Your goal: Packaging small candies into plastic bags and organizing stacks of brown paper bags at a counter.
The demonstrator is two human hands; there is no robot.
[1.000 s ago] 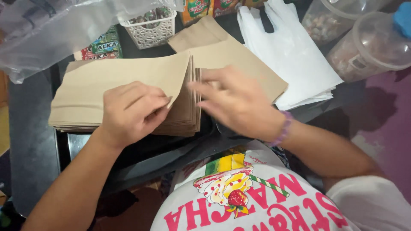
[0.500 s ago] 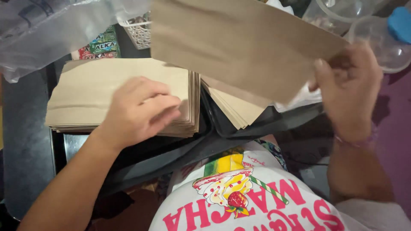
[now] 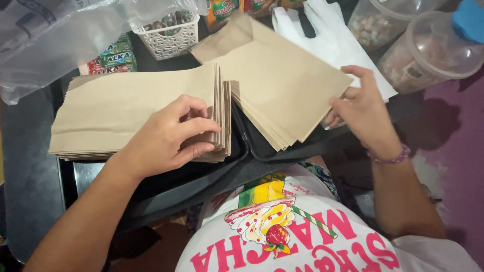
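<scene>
A thick stack of brown paper bags point(image 3: 136, 108) lies on a dark tray at the left. My left hand point(image 3: 169, 136) rests on its right end, fingers curled over the bags' edges. To the right lies a second, fanned pile of brown paper bags point(image 3: 282, 85). My right hand point(image 3: 360, 108) sits at that pile's right corner, fingertips touching the top bag's edge, fingers loosely apart.
White plastic carrier bags point(image 3: 327, 35) lie behind the right pile. Two clear plastic jars point(image 3: 428, 50) stand at the far right. A white mesh basket point(image 3: 169, 38) and small green packets point(image 3: 108, 58) sit at the back, under a clear plastic sheet point(image 3: 55, 35). Dark trays point(image 3: 212, 171) edge the front.
My right hand lifted one brown bag off the left stack, swung it up and across, and laid it on the right pile. My left hand stayed on the left stack.
</scene>
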